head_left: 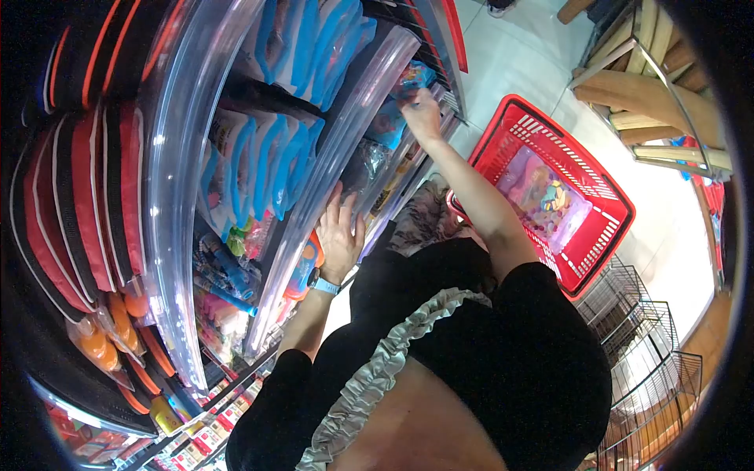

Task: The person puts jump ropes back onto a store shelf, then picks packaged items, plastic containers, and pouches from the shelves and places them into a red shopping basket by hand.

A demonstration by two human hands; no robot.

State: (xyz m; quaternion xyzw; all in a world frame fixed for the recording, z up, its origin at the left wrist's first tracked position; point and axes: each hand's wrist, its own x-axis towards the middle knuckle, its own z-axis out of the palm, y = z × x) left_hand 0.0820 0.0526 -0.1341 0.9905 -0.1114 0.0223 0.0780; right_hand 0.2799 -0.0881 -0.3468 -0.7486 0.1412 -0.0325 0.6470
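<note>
My right hand (422, 116) reaches into a lower shelf compartment beside a blue package (387, 125). Its fingers are curled, and I cannot make out what they hold. Resting near the clear plastic shelf front, my left hand (339, 235) has its fingers spread, next to an orange and blue item (306, 267). Dark clear-wrapped packages (367, 166) lie between my hands. A red basket (580, 259) stands on the floor to the right, with a pink and purple package (547, 196) inside.
Blue-edged packs (259, 169) fill the shelf on the left, beyond clear curved dividers (161, 180). Red and black bags (78, 196) hang at the far left. Wire baskets (636, 330) and a rack of wooden items (652, 86) are on the right.
</note>
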